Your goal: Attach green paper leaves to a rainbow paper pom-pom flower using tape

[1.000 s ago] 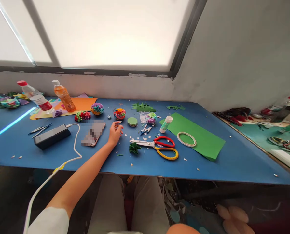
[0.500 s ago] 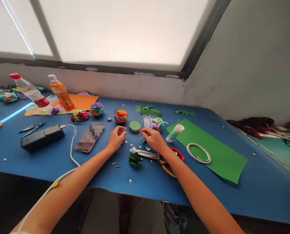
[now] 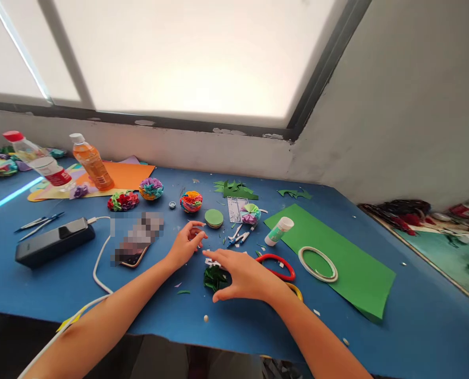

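Note:
My left hand [image 3: 186,245] rests near the table's middle, fingers loosely bent, with a gap between thumb and forefinger; nothing clear shows in it. My right hand [image 3: 244,273] is open, thumb and fingers spread at the right of a dark green crumpled paper flower [image 3: 213,278], partly covering it. Under that hand lies a pair of scissors, whose red handle [image 3: 277,266] and yellow handle show while the blades are mostly hidden. Just beyond my left fingertips sits a round green disc [image 3: 213,218]. A compass [image 3: 240,237] and white paper scraps lie between disc and right hand.
To the right are a glue stick [image 3: 279,231], a tape roll [image 3: 318,264] and green paper [image 3: 352,268]. Colourful paper flowers [image 3: 191,201] stand behind. At left are a phone [image 3: 139,239], a black device [image 3: 56,242] with a white cable, and two bottles [image 3: 94,162].
My right hand has drawn back toward me and spread over the green flower, covering the scissors' blades. My left hand stays near its place. The view has tilted slightly upward.

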A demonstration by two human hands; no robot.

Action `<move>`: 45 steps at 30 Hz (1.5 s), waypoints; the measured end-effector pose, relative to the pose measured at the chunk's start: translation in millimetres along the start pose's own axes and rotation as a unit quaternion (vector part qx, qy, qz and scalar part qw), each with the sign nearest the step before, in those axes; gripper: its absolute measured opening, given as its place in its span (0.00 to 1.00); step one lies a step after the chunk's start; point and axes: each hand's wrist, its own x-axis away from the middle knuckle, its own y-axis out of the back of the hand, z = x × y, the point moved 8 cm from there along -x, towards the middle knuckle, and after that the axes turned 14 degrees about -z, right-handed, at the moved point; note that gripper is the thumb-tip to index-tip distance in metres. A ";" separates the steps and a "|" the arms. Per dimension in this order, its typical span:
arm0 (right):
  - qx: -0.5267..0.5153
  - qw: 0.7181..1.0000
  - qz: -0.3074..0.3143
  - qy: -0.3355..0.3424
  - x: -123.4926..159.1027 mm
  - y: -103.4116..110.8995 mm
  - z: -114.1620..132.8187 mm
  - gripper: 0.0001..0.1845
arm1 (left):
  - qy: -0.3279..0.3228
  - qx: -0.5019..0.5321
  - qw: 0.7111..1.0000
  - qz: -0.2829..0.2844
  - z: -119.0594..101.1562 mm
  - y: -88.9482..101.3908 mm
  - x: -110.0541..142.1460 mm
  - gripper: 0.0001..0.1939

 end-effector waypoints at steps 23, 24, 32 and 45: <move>-0.153 0.962 -0.220 -0.047 -6.0 18.3 -8.7 0.09 | 0.026 0.003 0.995 0.092 -21.0 -3.8 13.2 0.16; -0.156 0.953 -0.251 -0.066 -6.0 21.0 -14.1 0.10 | 0.032 0.006 0.994 0.109 -22.0 -6.6 16.4 0.16; -0.190 0.928 -0.307 -0.092 -6.5 28.8 -25.2 0.09 | 0.044 0.006 0.982 0.184 -27.7 -14.5 32.2 0.14; -0.125 0.942 -0.307 -0.045 -5.8 26.8 -21.3 0.08 | 0.041 -0.041 0.981 0.185 -26.2 -15.6 36.8 0.16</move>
